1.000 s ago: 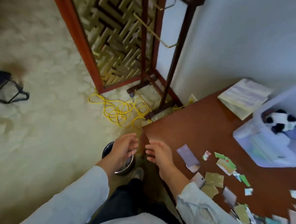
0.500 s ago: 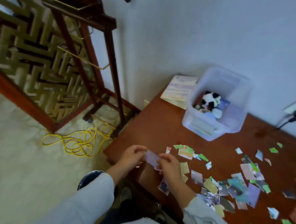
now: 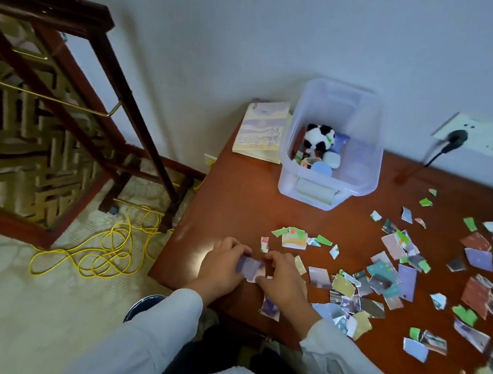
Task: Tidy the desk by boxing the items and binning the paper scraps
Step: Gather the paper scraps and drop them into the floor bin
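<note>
Head view, looking down at the near left corner of a red-brown counter.

- Left hand and right hand meet over the counter's near edge, knuckles up. Both pinch one purple scrap between them. Fingers of both hands are curled in and clamped on it, left on its left end, right thumb on its lower right corner. The scrap is slightly blurred, and I cannot tell whether it is lifted off the counter or resting on it.
- A second purplish piece lies under the right wrist, at the counter's front edge.
- Loose paper scraps, green, purple, tan and brown, are scattered across the counter to the right of the hands. They are thickest just beside the right forearm and thin out toward the far right.
- A clear plastic box stands upright toward the back of the counter, near the wall, with no lid on it. Inside are a panda plush and several small items too jumbled to name.
- A booklet lies flat just left of the box, touching or nearly so.
- The dark rim of the bin shows on the floor beside the left sleeve, mostly hidden.
- A yellow cable is coiled on the floor by a wooden stand.
- A wall socket holds a black plug.
</note>
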`<action>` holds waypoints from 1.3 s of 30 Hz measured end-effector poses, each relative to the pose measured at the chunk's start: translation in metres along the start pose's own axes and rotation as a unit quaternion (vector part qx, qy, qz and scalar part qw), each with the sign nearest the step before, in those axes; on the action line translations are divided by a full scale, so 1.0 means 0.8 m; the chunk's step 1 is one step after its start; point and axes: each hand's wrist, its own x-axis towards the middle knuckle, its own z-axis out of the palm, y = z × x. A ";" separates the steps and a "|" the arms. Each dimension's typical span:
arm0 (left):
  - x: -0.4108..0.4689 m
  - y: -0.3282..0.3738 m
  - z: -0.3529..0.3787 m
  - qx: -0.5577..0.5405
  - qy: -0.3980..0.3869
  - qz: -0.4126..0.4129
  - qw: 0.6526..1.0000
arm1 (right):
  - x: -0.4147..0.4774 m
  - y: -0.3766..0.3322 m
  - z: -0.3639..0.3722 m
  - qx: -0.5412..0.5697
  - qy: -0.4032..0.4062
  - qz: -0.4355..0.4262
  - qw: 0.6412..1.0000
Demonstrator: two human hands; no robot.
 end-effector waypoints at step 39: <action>-0.002 0.084 0.054 -0.086 -0.091 -0.138 0.982 | 0.005 0.079 -0.056 0.212 -0.007 0.085 0.974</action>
